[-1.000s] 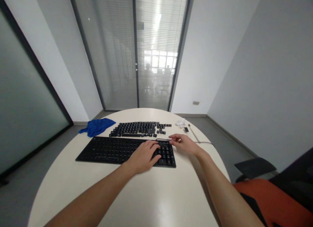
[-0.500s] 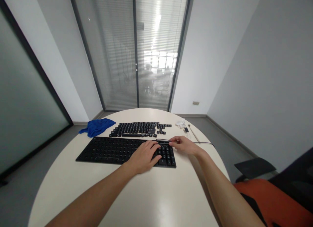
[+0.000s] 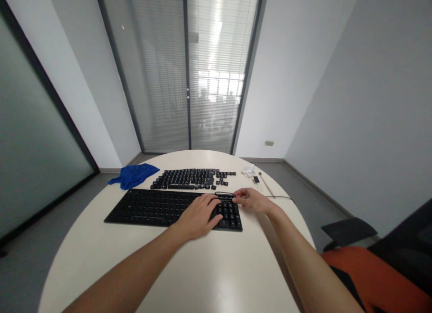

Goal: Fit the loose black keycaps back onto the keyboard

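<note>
A black keyboard [image 3: 151, 208] lies on the white round table, its main section bare of keycaps and its number pad at the right end still capped. My left hand [image 3: 200, 215] rests over the keyboard near the number pad, fingers apart. At the top right corner of the number pad, my right hand [image 3: 249, 199] has thumb and fingers pinched together; whatever is between them is too small to name. Behind the keyboard, loose black keycaps [image 3: 189, 177] lie in keyboard-like rows. A thin black cable [image 3: 283, 197] runs out to the right beyond my right hand.
A crumpled blue cloth [image 3: 135, 175] lies at the table's back left. White crumpled material [image 3: 249, 171], a small black item [image 3: 256, 179] and a thin stick [image 3: 267, 185] are at the back right. An orange chair [image 3: 367, 272] stands to the right of the table [image 3: 175, 277].
The view has shifted very slightly. My right hand's fingertips have moved a little at the keyboard's top right corner, while my left hand stays in place.
</note>
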Demonstrator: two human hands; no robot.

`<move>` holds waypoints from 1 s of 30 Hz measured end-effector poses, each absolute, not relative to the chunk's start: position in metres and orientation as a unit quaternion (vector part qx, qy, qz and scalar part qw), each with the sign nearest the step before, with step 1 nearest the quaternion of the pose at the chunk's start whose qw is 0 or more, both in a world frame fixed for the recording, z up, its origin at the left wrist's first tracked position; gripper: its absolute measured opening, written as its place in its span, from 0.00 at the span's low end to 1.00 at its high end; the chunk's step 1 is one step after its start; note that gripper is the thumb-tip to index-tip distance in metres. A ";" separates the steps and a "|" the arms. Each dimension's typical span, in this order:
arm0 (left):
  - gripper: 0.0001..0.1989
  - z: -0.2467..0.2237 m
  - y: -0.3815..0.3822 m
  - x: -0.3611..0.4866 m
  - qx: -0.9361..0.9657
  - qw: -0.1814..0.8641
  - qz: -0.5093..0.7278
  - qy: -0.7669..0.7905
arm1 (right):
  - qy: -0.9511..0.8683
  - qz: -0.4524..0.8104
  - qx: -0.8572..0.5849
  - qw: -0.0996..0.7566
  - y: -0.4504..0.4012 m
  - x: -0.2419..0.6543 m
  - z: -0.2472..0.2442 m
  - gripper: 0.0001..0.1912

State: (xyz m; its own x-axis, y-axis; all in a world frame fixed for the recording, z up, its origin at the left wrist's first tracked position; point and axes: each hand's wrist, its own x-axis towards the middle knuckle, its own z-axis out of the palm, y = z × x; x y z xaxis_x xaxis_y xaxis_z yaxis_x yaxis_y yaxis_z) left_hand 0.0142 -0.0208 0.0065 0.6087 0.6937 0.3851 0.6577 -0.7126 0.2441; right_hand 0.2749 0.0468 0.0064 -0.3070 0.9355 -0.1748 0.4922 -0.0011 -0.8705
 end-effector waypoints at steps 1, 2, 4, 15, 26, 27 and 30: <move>0.18 0.006 -0.021 0.014 0.896 0.039 0.231 0.378 | -0.663 0.461 -0.538 0.242 0.046 0.274 0.007 0.24; 0.18 0.006 -0.021 0.014 0.895 0.039 0.231 0.379 | -0.663 0.458 -0.539 0.243 0.045 0.274 0.007 0.24; 0.18 0.006 -0.021 0.014 0.895 0.039 0.232 0.378 | -0.667 0.441 -0.547 0.248 0.043 0.274 0.008 0.24; 0.19 0.005 -0.021 0.012 0.896 0.035 0.237 0.373 | -0.736 0.090 -0.617 0.265 0.052 0.276 -0.001 0.19; 0.19 0.005 -0.021 0.012 0.895 0.041 0.238 0.374 | -0.717 0.011 -0.673 0.180 0.084 0.268 -0.015 0.26; 0.19 0.006 -0.021 0.012 0.895 0.042 0.238 0.374 | -0.714 0.008 -0.679 0.172 0.087 0.268 -0.013 0.26; 0.19 0.006 -0.021 0.012 0.895 0.042 0.236 0.376 | -0.705 0.000 -0.694 0.147 0.101 0.266 -0.007 0.26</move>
State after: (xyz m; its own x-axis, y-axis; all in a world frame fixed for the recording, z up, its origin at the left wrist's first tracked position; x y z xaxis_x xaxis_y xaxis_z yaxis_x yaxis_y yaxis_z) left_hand 0.0121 -0.0207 0.0064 0.6067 0.6926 0.3902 0.6528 -0.7142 0.2526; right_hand 0.2661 0.1014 -0.0067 0.0055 0.9782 0.2076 0.9781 0.0380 -0.2048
